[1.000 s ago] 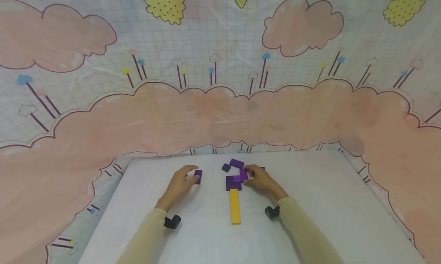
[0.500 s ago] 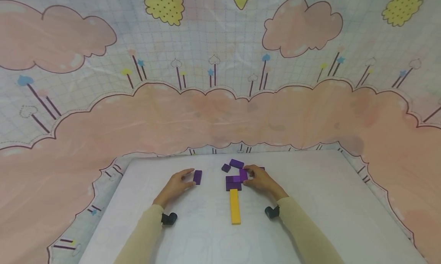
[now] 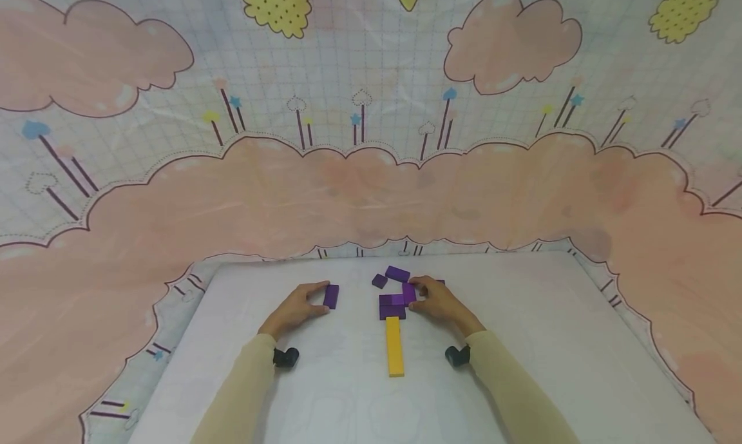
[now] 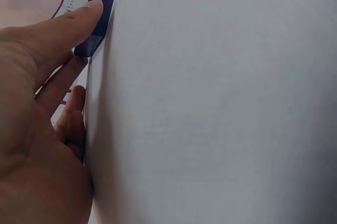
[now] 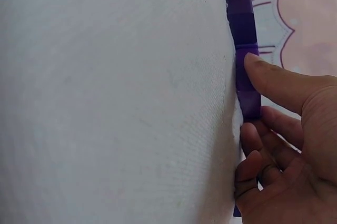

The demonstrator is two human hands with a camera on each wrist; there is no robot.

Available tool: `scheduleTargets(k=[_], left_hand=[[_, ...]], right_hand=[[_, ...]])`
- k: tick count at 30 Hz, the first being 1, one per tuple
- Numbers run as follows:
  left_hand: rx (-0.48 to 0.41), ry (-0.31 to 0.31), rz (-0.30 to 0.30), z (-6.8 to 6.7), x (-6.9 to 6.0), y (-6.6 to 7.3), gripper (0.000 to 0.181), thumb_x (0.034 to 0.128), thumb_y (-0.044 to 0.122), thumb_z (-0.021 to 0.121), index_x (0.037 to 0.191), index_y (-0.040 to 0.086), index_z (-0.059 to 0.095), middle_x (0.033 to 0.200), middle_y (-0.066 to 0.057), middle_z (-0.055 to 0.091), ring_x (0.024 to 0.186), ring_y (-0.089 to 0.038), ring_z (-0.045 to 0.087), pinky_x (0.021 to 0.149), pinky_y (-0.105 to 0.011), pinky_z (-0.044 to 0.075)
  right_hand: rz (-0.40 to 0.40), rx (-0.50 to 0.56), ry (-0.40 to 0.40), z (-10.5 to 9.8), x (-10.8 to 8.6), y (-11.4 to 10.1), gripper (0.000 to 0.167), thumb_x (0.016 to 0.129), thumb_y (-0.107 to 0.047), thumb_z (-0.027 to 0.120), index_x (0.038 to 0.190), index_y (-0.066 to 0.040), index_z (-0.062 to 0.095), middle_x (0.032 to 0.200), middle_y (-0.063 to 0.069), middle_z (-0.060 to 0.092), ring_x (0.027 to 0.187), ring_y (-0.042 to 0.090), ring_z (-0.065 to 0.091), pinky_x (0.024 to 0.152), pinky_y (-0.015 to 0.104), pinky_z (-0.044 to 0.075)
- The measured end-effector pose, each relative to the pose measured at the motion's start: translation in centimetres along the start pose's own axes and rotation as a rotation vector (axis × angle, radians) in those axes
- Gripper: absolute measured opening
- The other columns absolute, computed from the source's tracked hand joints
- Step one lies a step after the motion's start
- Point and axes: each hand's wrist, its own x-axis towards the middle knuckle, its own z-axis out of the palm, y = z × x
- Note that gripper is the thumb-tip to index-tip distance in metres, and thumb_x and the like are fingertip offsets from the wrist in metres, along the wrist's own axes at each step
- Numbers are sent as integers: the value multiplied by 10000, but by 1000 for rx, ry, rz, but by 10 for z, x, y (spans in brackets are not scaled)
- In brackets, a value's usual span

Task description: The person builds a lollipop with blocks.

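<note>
On the left of the white table, my left hand (image 3: 292, 309) pinches a purple block (image 3: 331, 296) by its ends, between thumb and index finger. The left wrist view shows the thumb lying on this dark purple block (image 4: 100, 21). Right of centre, my right hand (image 3: 443, 304) holds another purple block (image 3: 409, 294) between thumb and forefinger. That block stands against a group of purple blocks (image 3: 392, 312). A long yellow block (image 3: 395, 347) extends from the group toward the person. In the right wrist view, the thumb presses the purple block (image 5: 246, 71), and the other fingers curl behind it.
Behind the group lie a small purple block (image 3: 379, 281) and a longer purple one (image 3: 397, 274). Another purple piece (image 3: 442, 282) is mostly hidden behind the right hand. The white tabletop (image 3: 330, 399) ends at a patterned cloth (image 3: 371, 199) at the back.
My left hand has drawn back a little to the left, its thumb sliding from the block's face to its near end, and now grips it by the ends. The right hand has stayed put.
</note>
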Motion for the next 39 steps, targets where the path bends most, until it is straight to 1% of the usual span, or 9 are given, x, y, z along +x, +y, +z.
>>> scheduleTargets(k=[4,7,13,15,20,22,28,35,39], left_hand=[[-15,-8,6,0,0,2,700,845,212,764,1472,149,460,1561,-139,393,1491,-405,226,1214,-608,155],[-11,2,8,0,-1,2,683,835,196,770,1454,145,486,1549,-157,403,1480,-423,237,1207,-620,161],[-5,20,23,3,1,-2,668,810,194,790,1422,148,527,1521,-147,445,1467,-419,272,1204,-616,178],[-5,25,18,3,2,-3,666,800,200,800,1411,160,540,1514,-130,460,1473,-402,271,1213,-602,170],[39,41,30,4,3,-2,681,804,220,796,1423,148,521,1505,-147,462,1452,-420,278,1199,-623,182],[57,40,37,4,3,-1,677,811,223,791,1424,141,516,1500,-144,468,1439,-418,293,1194,-622,200],[70,47,26,6,3,4,646,806,215,797,1394,137,541,1480,-121,497,1429,-388,326,1200,-595,220],[39,62,49,10,2,10,657,787,224,815,1382,144,547,1462,-129,513,1433,-386,356,1199,-578,241],[30,55,49,14,4,15,650,782,225,823,1371,157,556,1460,-121,514,1435,-375,362,1201,-564,252]], right_hand=[[6,0,-3,1,1,0,561,849,-216,768,1364,-157,554,1201,77,629,1093,241,570,1010,462,497],[10,0,-3,2,0,1,556,849,-212,768,1360,-159,556,1198,76,628,1096,245,570,1012,470,496],[0,1,-2,1,0,0,552,848,-205,768,1357,-152,560,1194,78,630,1086,243,570,1005,463,500],[-3,4,-5,1,0,-1,556,849,-204,768,1361,-148,558,1199,83,629,1087,247,569,1006,462,500],[-8,-1,-3,1,2,-1,555,853,-208,764,1363,-144,555,1214,88,627,1097,247,572,1011,471,499],[-7,-8,-2,1,2,0,555,853,-211,765,1362,-143,555,1226,87,627,1101,244,574,1012,467,499],[-9,-9,-3,1,1,0,558,854,-212,765,1365,-140,551,1258,99,623,1130,261,577,1023,475,495],[-5,-1,-8,1,-1,0,553,860,-210,758,1368,-145,548,1240,96,621,1130,264,572,1024,487,493],[-4,2,-8,0,-1,-1,556,858,-208,760,1368,-142,549,1236,97,621,1128,265,569,1026,489,491]])
